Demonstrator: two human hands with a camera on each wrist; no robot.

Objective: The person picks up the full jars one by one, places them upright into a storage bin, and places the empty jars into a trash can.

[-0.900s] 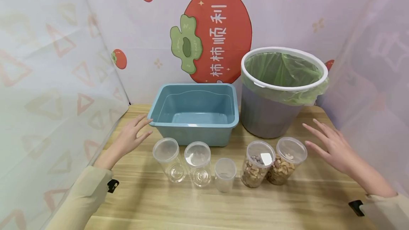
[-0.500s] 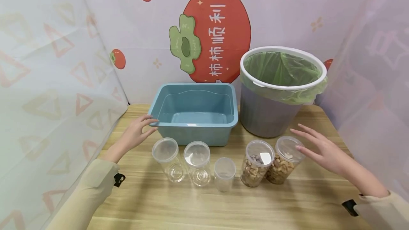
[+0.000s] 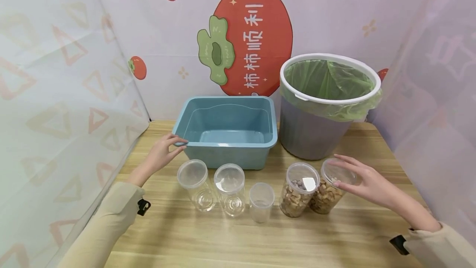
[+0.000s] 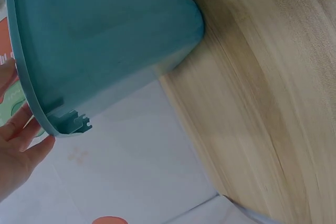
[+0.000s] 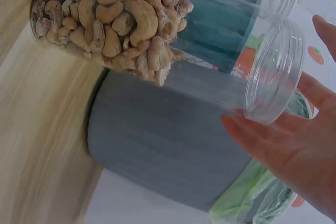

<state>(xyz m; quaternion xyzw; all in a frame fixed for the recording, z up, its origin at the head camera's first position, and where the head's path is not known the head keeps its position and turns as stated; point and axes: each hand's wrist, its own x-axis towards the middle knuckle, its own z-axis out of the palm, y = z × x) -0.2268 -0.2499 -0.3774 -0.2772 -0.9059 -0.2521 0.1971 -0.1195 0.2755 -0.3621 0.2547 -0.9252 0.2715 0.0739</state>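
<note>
A wooden table [image 3: 230, 239] is seen, backed by a printed wall with a large persimmon graphic [image 3: 253, 38]. At the back right stands a grey bin [image 3: 312, 129] lined with a green bag [image 3: 329, 80]. Left of it, a blue tub [image 3: 227, 135] is placed at the table's rear centre.

The tub's front left rim is touched by the left hand [image 3: 160, 155], fingers bent loosely over the edge; in the left wrist view the fingertips [image 4: 23, 129] are seen against the rim [image 4: 31, 98], nothing gripped.

A row of clear lidded jars is set in front of the tub: two empty jars [image 3: 196, 185] [image 3: 230, 189], a smaller empty cup [image 3: 261, 202], a jar of mixed nuts [image 3: 298, 189], and a cashew jar [image 3: 331, 189] at the right end, just beside the nut jar and in front of the bin.

The cashew jar's lid [image 5: 273, 72] is contacted by the right hand [image 3: 366, 181], fingers spread fairly wide around the lid edge, not clamped. Cashews [image 5: 115, 19] are shown filling the lower part of that jar.
</note>
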